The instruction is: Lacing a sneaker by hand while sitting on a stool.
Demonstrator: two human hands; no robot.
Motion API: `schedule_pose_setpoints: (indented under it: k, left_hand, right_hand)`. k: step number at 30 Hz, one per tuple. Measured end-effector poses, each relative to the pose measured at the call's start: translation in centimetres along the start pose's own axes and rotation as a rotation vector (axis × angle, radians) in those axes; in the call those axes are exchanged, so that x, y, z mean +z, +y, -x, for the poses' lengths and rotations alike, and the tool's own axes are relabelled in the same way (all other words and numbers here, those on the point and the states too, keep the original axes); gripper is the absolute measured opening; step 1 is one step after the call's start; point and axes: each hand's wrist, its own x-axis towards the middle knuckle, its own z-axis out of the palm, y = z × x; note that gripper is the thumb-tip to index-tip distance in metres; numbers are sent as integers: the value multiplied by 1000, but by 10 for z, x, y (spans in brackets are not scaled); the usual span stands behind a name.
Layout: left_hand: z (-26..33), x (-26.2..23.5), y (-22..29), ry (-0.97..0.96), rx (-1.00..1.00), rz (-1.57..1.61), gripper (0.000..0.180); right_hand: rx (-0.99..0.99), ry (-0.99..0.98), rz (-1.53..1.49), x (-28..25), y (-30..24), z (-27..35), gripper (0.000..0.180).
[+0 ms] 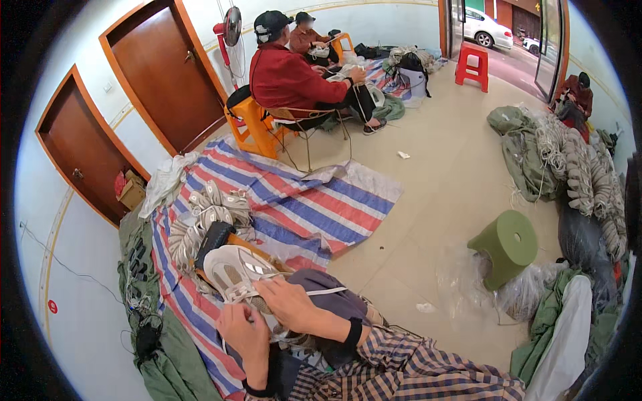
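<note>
A beige and white sneaker [229, 266] lies across my lap, toe pointing away from me. My left hand [246, 334] is closed in a pinch at the near side of its lacing, with a bit of pale lace at the fingertips. Over the shoe's tongue and eyelets, my right hand [289, 306] has its fingers closed on the lacing. A loose end of the white shoelace [328, 291] runs out to the right across my dark-clothed knee. My hands partly hide the rear of the shoe and the eyelets.
Bundled pale sneakers [212, 208] lie on a striped tarp [294, 200] ahead. A green stool [509, 244] stands to the right, near sacks and more shoe bundles [580, 170]. One person in red [287, 73] sits ahead; others sit farther off. A red stool [472, 65] is by the doorway.
</note>
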Motion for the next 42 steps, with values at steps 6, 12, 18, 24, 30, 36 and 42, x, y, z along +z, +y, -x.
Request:
schedule_pose_setpoints:
  k: [6, 12, 18, 24, 30, 36, 42]
  left_hand:
    - [14, -12, -4, -38, -105, 179, 9]
    - [11, -8, -10, 58, -207, 289, 9]
    - [6, -1, -1, -40, -259, 343, 14]
    - [-9, 16, 4, -56, -155, 55, 24]
    - [-12, 8, 4, -104, -162, 94, 27]
    - [-10, 11, 5, -109, -174, 10, 29]
    - [-7, 12, 6, -76, -117, -22, 22]
  right_hand:
    - [13, 30, -30, 2, -2, 0, 54]
    - [71, 72, 71, 3, -2, -2, 39]
    - [-47, 73, 29, -2, 2, -7, 45]
    - [62, -4, 122, 0, -2, -3, 40]
    - [22, 125, -8, 4, -4, 0, 45]
    - [0, 79, -21, 10, 2, 1, 47]
    - [-30, 92, -83, 12, 5, 3, 54]
